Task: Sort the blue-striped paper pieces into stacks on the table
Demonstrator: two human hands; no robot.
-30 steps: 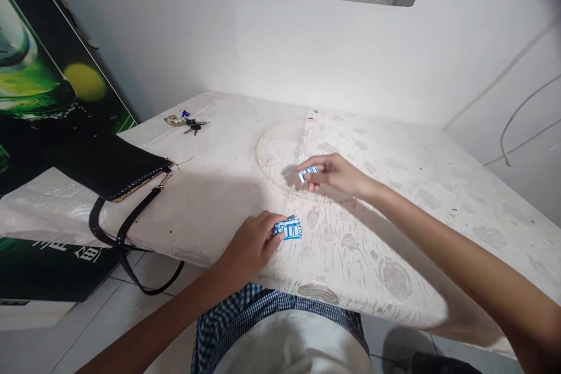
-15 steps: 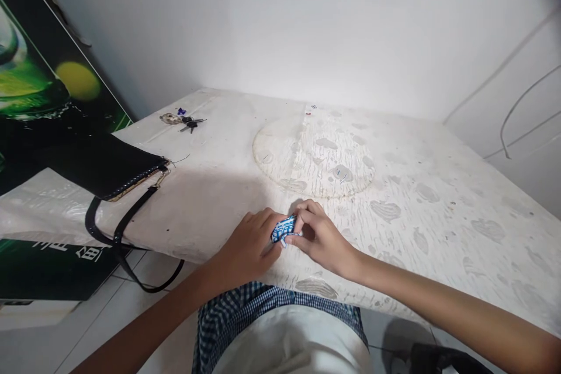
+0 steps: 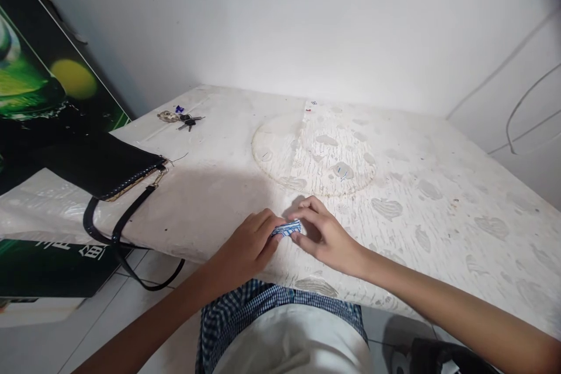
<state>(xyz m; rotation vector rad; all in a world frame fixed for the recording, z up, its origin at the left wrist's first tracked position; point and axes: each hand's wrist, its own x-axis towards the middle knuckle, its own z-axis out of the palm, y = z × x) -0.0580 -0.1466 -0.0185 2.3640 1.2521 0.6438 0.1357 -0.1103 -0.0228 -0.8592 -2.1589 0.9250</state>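
Observation:
Near the front edge of the table, I hold a small folded blue-and-white piece with line markings, just above the surface. It looks like paper or cloth; I cannot tell which. My left hand pinches its left end between thumb and fingers, covering that end. At the other end is my right hand, its thumb on the lower edge and its curved fingers around the top. The piece now lies almost level, with a narrow side facing me.
Left on the table lies a black bag, its strap hanging over the edge. Behind it are keys and a small purple item. Thin blue bits lie beyond my hands. A white wall closes off the back.
The folded piece has turned from its broad checked face to a narrower, flatter side. My right fingers have opened slightly and shifted along its right end.

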